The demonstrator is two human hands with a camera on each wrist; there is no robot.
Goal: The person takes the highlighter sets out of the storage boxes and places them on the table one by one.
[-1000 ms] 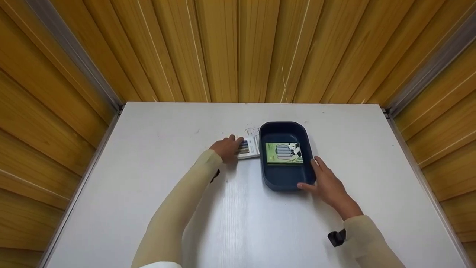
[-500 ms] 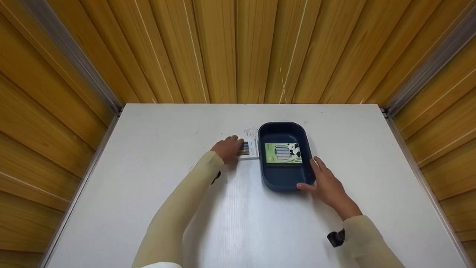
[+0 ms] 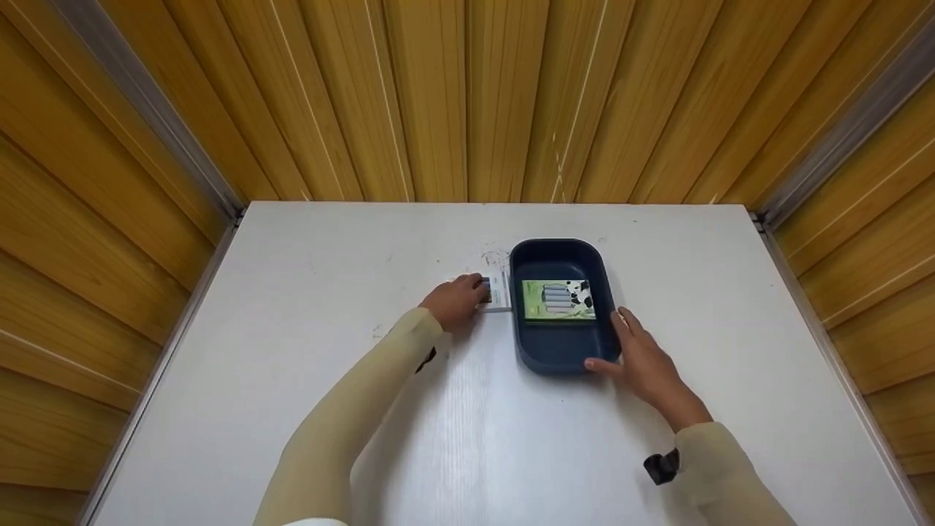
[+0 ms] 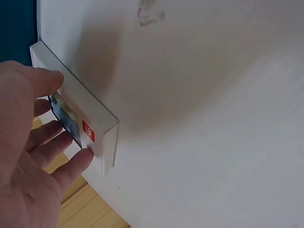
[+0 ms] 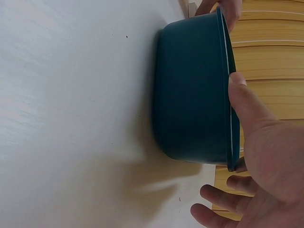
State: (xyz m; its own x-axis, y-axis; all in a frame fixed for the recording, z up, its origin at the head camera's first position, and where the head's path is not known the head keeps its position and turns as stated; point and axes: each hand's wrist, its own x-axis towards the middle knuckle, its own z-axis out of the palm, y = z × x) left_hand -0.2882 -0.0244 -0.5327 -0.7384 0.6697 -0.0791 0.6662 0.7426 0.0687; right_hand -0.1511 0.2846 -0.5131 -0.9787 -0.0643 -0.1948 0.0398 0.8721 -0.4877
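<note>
Filling most of the head view, a white rectangular table top (image 3: 511,438) is seen, enclosed at the back and on both sides by walls of vertical golden wooden slats (image 3: 467,95), with grey metal strips (image 3: 146,109) running down the corners. A faint scribbled mark (image 3: 495,257) is visible on the surface just behind the box.

The left hand (image 3: 454,301) is stretched forward from a beige sleeve (image 3: 350,416) and is closed around a small flat white cardboard box with coloured print (image 3: 498,292). In the left wrist view the box (image 4: 80,118) is pinched between the thumb on its upper edge and the curled fingers (image 4: 71,164) on its printed face; it is tipped up on one edge on the table, just beside the left wall of the tub.

The right hand (image 3: 643,361) is laid against the near right corner of a dark blue oval plastic tub (image 3: 562,358), which stands on the table. Its fingers are straight and spread, with the thumb (image 5: 247,102) resting on the rim (image 5: 228,95); nothing is clasped. Inside the tub a green card pack with a panda picture (image 3: 559,299) lies flat on the bottom.
</note>
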